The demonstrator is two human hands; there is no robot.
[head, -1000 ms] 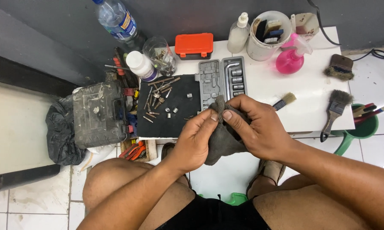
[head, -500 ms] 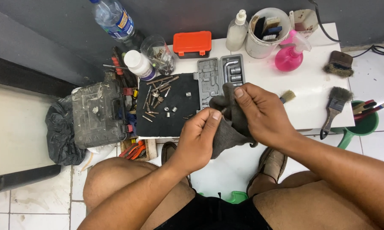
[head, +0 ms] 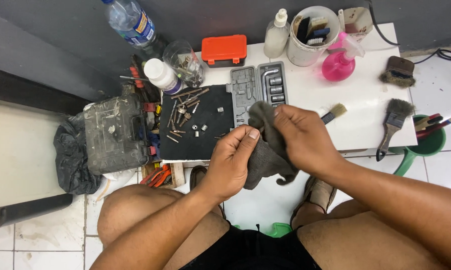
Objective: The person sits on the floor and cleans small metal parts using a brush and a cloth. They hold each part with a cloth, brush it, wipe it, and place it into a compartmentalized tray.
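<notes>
Dark grey rag (head: 265, 155), centre frame above my knees: I am pinching it closed in my left hand (head: 230, 167) while my right hand (head: 300, 137) is gripping its upper fold, working best with cloth bunched tight.

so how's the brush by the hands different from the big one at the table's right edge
The small brush has pale bristles and a dark handle, half hidden behind the right hand; the big brush has wide grey bristles and shows whole. The small one lies with bristles pointing up-right, near the hand; the big one's handle overhangs the white table edge. Both lie flat, untouched.
</notes>
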